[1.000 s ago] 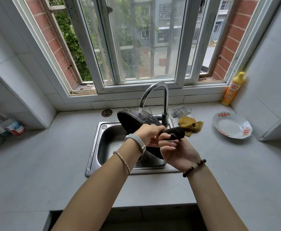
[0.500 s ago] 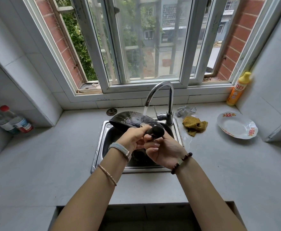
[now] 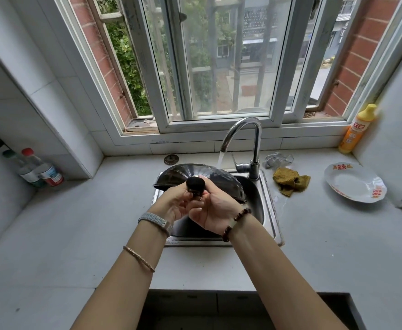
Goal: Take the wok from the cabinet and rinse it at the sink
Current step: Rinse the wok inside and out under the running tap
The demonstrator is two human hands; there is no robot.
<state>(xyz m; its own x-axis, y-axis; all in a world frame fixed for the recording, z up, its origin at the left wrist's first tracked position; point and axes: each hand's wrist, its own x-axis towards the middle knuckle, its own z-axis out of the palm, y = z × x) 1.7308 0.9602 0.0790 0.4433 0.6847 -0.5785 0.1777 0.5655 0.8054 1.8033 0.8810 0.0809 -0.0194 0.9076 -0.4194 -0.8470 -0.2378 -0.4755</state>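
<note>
Left hand [image 3: 176, 204], right hand [image 3: 215, 210] both clasp wok [image 3: 183, 173] handle [image 3: 195, 185]; wok overturned above sink [image 3: 270, 210], under running tap [image 3: 256, 139]. Likely heavy, rigid, wet-slick: two-handed handle hold suits.

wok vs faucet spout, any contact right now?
Apart. The head view shows the wok held below the faucet spout, with a stretch of running water visible in the gap between them.

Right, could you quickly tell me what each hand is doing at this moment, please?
Left hand: holding the wok handle.
Right hand: also holding the wok handle.
</note>
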